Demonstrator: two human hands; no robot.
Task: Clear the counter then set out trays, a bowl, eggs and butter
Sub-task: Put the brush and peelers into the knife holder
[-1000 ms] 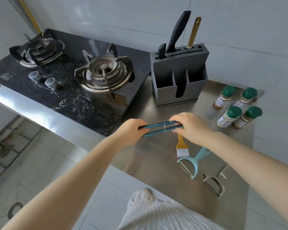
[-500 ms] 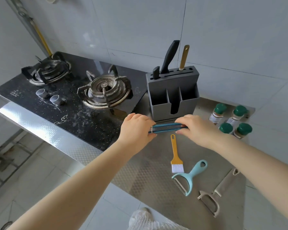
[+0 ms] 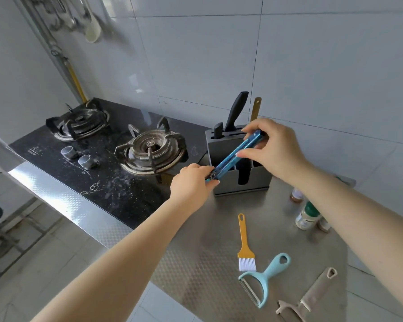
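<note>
The steel counter [image 3: 196, 259] runs out from the black gas hob [image 3: 116, 173] to the tiled wall, and at its back stands the grey knife block [image 3: 240, 182], which I take to be where cleared things go. Between my two hands, raised in front of the block's open compartments and slanting up to the right, is a slim bundle of blue sticks [image 3: 233, 156], chopsticks I would guess, though I cannot be sure. They look light, stiff and smooth, so I judge they could slide against each other and fan out; holding both ends keeps them together. My right hand [image 3: 275, 149] is up by the block's top edge, wrist bent, thumb under and fingertips over the upper end, pinching it. My left hand [image 3: 192, 182] reaches forward and low, fingers curled round the lower end. Lying loose on the counter nearer me are a yellow brush [image 3: 245, 242], a light blue peeler [image 3: 263, 282] and a beige peeler [image 3: 310, 298], well apart from the spice jars [image 3: 306, 217] beside my right forearm.
</note>
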